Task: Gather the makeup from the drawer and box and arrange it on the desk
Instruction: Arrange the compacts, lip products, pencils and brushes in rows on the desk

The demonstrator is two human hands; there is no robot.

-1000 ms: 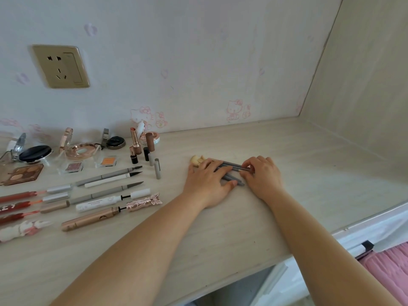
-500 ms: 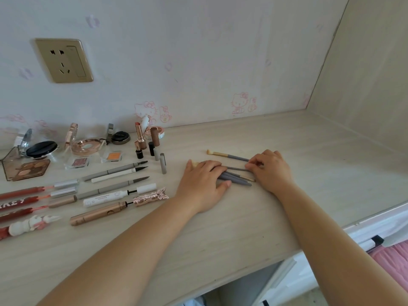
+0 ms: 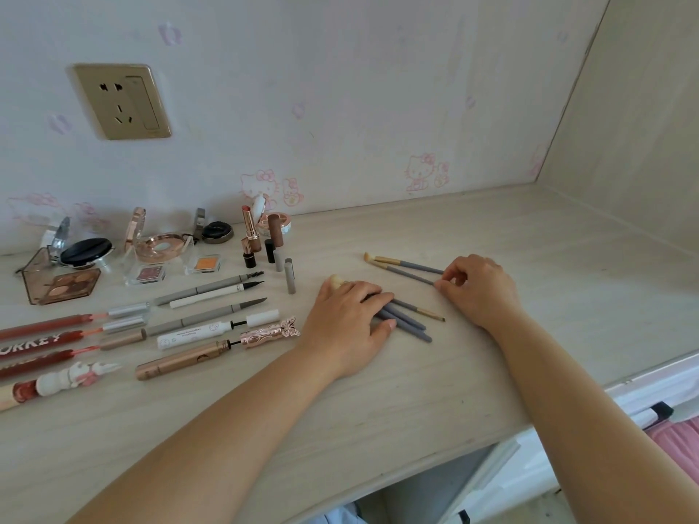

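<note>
On the pale wooden desk (image 3: 378, 391) my left hand (image 3: 350, 321) lies flat, fingers straight, pressing a bundle of grey-handled makeup brushes (image 3: 406, 323). A fluffy brush tip (image 3: 336, 280) sticks out beyond its fingers. My right hand (image 3: 480, 289) has its fingers curled and pinches the handle end of one of two thin grey brushes (image 3: 401, 268) lying side by side, gold ferrules pointing left. Rows of pens, liners and lip glosses (image 3: 113, 334) lie at the left.
Compacts, eyeshadow pots and lipsticks (image 3: 249, 232) stand along the back wall under a gold socket (image 3: 121, 102). A wooden side panel (image 3: 643, 126) closes the right. The desk's front edge runs diagonally, with white furniture and pink fabric (image 3: 677, 444) below.
My right hand has drawn a second thin brush out of the bundle and laid it beside the first one. My left hand stays pressing the remaining brushes.
</note>
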